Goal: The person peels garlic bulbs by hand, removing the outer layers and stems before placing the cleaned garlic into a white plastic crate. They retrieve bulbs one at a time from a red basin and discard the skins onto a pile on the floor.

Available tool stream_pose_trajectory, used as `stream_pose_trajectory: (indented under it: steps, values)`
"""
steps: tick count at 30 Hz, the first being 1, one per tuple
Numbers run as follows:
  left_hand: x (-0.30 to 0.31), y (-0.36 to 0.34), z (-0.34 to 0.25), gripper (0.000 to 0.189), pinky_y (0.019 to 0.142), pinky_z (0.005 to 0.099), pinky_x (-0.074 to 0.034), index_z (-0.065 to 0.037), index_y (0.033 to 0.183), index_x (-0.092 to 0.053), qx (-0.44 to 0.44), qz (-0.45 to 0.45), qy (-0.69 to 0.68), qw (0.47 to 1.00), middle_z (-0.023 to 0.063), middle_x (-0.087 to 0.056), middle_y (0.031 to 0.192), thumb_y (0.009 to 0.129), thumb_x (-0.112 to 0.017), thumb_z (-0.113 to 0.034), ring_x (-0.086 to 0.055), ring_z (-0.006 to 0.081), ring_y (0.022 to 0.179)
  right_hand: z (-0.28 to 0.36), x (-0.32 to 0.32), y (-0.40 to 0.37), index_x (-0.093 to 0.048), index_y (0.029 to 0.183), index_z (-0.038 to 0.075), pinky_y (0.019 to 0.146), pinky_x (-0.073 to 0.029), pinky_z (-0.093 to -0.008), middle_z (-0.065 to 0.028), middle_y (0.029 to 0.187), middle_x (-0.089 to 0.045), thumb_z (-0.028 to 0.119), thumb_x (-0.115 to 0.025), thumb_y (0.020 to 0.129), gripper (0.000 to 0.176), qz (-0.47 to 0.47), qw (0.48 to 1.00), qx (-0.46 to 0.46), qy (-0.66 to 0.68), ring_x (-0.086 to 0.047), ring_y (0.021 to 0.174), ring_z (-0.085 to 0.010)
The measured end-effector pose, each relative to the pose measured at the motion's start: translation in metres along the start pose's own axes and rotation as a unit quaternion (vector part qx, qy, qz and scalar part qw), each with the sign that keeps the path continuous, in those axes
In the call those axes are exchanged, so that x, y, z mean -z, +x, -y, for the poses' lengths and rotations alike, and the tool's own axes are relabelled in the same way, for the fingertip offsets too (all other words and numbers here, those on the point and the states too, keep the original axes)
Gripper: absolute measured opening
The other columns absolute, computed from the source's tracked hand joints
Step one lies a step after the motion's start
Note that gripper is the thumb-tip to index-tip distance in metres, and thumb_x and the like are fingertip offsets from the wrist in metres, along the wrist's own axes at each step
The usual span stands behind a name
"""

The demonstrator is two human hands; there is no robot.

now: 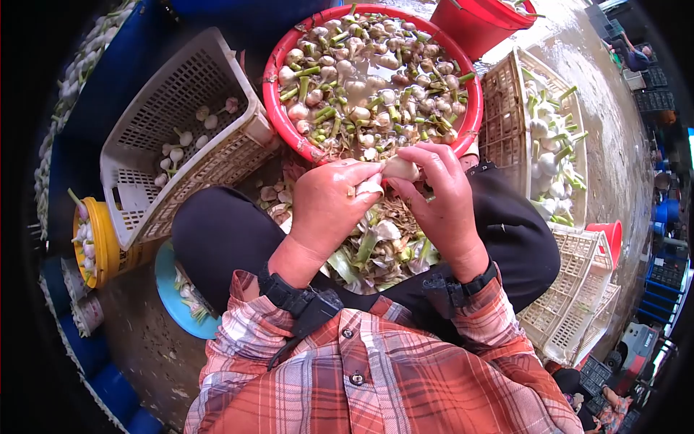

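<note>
A pale garlic bulb (pixel 401 169) is held between my two hands, just past the near rim of a red basin (pixel 475 108). My right hand (pixel 444 206) pinches the bulb between thumb and fingers. My left hand (pixel 329 210) is curled with its fingertips closed on a whitish piece of peel (pixel 370 185) touching the bulb's left side. Garlic bulbs with cut green stems (pixel 360 113) float in the basin's cloudy water. Below my hands, between my legs, lies a heap of peeled skins and leaves (pixel 383 242).
A white crate (pixel 249 137) with a few bulbs stands left, near a yellow bucket (pixel 108 242) and a blue basin (pixel 168 289). At right are a beige crate (pixel 506 108) of stemmed garlic, stacked crates (pixel 571 289) and a red bucket (pixel 477 29). People are in the background.
</note>
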State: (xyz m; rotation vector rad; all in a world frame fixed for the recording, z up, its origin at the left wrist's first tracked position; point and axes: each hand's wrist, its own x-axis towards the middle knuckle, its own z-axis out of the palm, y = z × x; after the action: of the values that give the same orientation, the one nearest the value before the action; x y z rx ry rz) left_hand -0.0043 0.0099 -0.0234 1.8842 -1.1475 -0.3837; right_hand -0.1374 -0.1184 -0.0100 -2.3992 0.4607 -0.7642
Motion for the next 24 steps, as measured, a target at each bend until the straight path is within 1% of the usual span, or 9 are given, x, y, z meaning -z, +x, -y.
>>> stream_pose_trajectory:
  steps: [7, 11, 14, 16, 17, 18, 20, 22, 24]
  values:
    - [-0.007, -0.001, -0.002, 0.018, 0.068, 0.0400, -0.054, -0.008, 0.091, -0.075, -0.051, -0.053, 0.044, 0.996, 0.0105, -0.070, 0.081, 0.076, -0.072, -0.018, -0.067, 0.0294, 0.076, 0.003, -0.005, -0.005, -0.064, 0.109, 0.005, 0.083, -0.049, -0.0408, -0.0126, 0.105, -0.060, 0.005, -0.078, 0.075, 0.038, -0.016, 0.999, -0.045, 0.020, -0.060, 0.096, -0.0330]
    - [-0.003, -0.001, -0.004, 0.027, 0.077, 0.0350, -0.056, -0.004, 0.100, -0.075, -0.003, -0.004, 0.044, 0.999, 0.0147, -0.073, 0.094, 0.074, -0.075, -0.013, -0.071, 0.0295, 0.084, 0.002, -0.002, -0.004, -0.064, 0.110, 0.005, 0.085, -0.049, -0.0420, -0.0131, 0.105, -0.060, 0.003, -0.077, 0.075, 0.038, -0.008, 0.999, -0.033, 0.007, -0.060, 0.097, -0.0337]
    - [-0.005, 0.000, 0.006, 0.017, 0.069, 0.0345, -0.054, -0.005, 0.093, -0.074, 0.023, 0.000, -0.040, 0.999, 0.0093, -0.072, 0.083, 0.082, -0.071, -0.019, -0.069, 0.0242, 0.076, -0.001, 0.003, -0.003, -0.064, 0.111, 0.004, 0.087, -0.050, -0.0403, -0.0126, 0.107, -0.061, 0.001, -0.077, 0.074, 0.039, 0.022, 1.000, -0.010, 0.020, -0.061, 0.100, -0.0331]
    - [0.000, 0.002, 0.018, 0.028, 0.079, 0.0301, -0.054, 0.000, 0.111, -0.070, 0.219, 0.114, -0.336, 0.909, 0.0080, -0.073, 0.097, 0.089, -0.068, -0.018, -0.070, 0.0167, 0.090, -0.005, 0.011, -0.003, -0.064, 0.112, 0.004, 0.094, -0.050, -0.0368, -0.0119, 0.114, -0.061, -0.001, -0.076, 0.075, 0.039, 0.057, 0.977, -0.069, 0.195, -0.062, 0.109, -0.0283]
    - [0.005, 0.004, 0.022, 0.036, 0.082, 0.0286, -0.054, 0.001, 0.121, -0.064, 0.223, 0.167, -0.409, 0.869, 0.0059, -0.070, 0.102, 0.096, -0.065, -0.026, -0.068, 0.0145, 0.096, -0.007, 0.010, -0.006, -0.062, 0.117, 0.004, 0.103, -0.048, -0.0350, -0.0119, 0.126, -0.056, -0.004, -0.073, 0.079, 0.040, 0.062, 0.941, -0.121, 0.311, -0.059, 0.118, -0.0236]
    - [0.005, 0.003, 0.020, 0.036, 0.082, 0.0286, -0.054, 0.001, 0.121, -0.064, 0.222, 0.166, -0.408, 0.870, 0.0059, -0.070, 0.102, 0.096, -0.065, -0.026, -0.068, 0.0145, 0.096, -0.009, 0.010, -0.008, -0.062, 0.117, 0.004, 0.103, -0.048, -0.0350, -0.0119, 0.126, -0.056, -0.004, -0.073, 0.079, 0.040, 0.062, 0.941, -0.120, 0.312, -0.059, 0.118, -0.0236]
    - [0.005, 0.002, 0.012, 0.043, 0.085, 0.0268, -0.053, 0.001, 0.125, -0.061, 0.207, 0.170, -0.588, 0.763, 0.0057, -0.070, 0.106, 0.097, -0.066, -0.031, -0.068, 0.0152, 0.097, -0.014, 0.009, -0.009, -0.057, 0.124, 0.004, 0.108, -0.045, -0.0359, -0.0125, 0.134, -0.050, -0.004, -0.071, 0.083, 0.044, 0.052, 0.845, -0.169, 0.505, -0.057, 0.122, -0.0214]
    - [0.009, 0.004, 0.004, 0.047, 0.088, 0.0268, -0.053, 0.002, 0.127, -0.060, 0.202, 0.171, -0.591, 0.762, 0.0054, -0.070, 0.108, 0.098, -0.066, -0.034, -0.068, 0.0153, 0.098, -0.018, 0.003, -0.010, -0.054, 0.126, 0.003, 0.108, -0.045, -0.0361, -0.0121, 0.136, -0.048, -0.005, -0.070, 0.085, 0.045, 0.049, 0.840, -0.155, 0.518, -0.056, 0.122, -0.0215]
    - [0.010, 0.006, -0.005, 0.042, 0.085, 0.0276, -0.054, 0.002, 0.126, -0.061, 0.206, 0.182, -0.485, 0.830, 0.0058, -0.070, 0.109, 0.097, -0.068, -0.028, -0.068, 0.0140, 0.098, -0.017, 0.000, -0.010, -0.054, 0.122, 0.003, 0.106, -0.047, -0.0357, -0.0122, 0.136, -0.047, -0.003, -0.071, 0.086, 0.040, 0.029, 0.870, -0.126, 0.477, -0.055, 0.125, -0.0210]
